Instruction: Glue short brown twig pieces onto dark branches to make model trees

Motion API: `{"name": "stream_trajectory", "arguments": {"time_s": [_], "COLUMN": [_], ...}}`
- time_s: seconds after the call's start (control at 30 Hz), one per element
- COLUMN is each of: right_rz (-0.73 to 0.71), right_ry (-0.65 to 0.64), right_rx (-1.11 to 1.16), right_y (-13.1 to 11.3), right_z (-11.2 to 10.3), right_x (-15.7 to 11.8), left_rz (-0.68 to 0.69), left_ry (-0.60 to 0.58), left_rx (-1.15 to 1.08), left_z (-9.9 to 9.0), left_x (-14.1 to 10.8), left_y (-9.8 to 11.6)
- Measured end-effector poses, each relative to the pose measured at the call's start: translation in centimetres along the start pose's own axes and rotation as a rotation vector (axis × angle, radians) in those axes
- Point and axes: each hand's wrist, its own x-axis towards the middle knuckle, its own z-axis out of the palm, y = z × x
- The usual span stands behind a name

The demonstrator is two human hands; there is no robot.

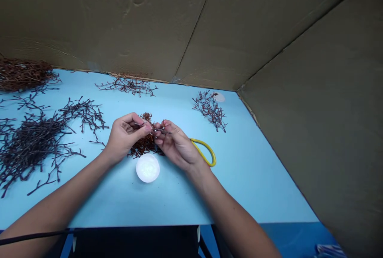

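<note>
A thin dark branching twig (163,131) is held between my hands over the middle of the table. My left hand (124,135) pinches its left end between thumb and fingertips. The fingers of my right hand (181,148) are curled around its other end. Below lies a heap of short reddish-brown twig pieces (144,145), partly hidden by both hands. Just in front of the heap stands a small round white dish (148,168) with pale, shiny contents I cannot make out. A yellow looped handle (211,153) shows beside my right wrist; the rest of that tool is hidden.
Dark branching twigs (32,142) are piled at the left, with a reddish-brown bundle (24,75) behind. More twigs lie at the back (131,85) and right (210,109), near a white disc (220,97). Cardboard walls (125,22) border the light blue table (254,178).
</note>
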Motion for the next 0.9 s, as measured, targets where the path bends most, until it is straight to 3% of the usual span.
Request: {"name": "stream_trajectory", "arguments": {"time_s": [0.9], "right_rz": [0.01], "right_ry": [0.012], "right_rx": [0.046], "right_y": [0.3], "right_z": [-0.1], "right_x": [0.0], "left_rz": [-0.037], "left_ry": [0.066], "left_rx": [-0.012], "left_z": [-0.1], "left_x": [0.2], "left_y": [-1.0]}}
